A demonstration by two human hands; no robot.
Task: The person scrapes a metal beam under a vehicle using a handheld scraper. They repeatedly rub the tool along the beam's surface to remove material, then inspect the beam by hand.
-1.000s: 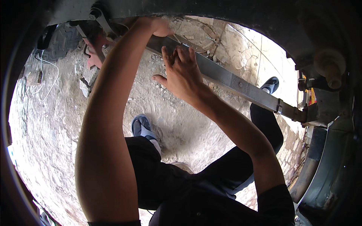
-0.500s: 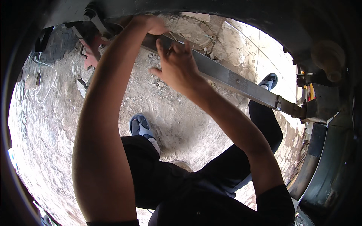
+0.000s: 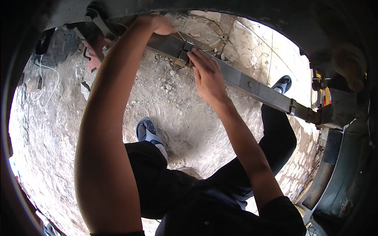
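Over the ground (image 3: 177, 118) slants the bar (image 3: 236, 77). The left hand (image 3: 160, 26) is at its far edge, grip hidden. The right hand (image 3: 208, 76), fingers nearly together, touches the bar by the clip (image 3: 182, 59); whether that is fixed, I cannot tell. The band (image 3: 291, 107) looks seated.

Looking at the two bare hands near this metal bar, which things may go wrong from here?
The right hand has its fingertips at the metal clip on the bar; if the clip shifted suddenly, it might pinch them.

The right leg passes beneath the bar, so it could be struck if the bar came down.

The left hand is bare too, and rough metal might scrape it.
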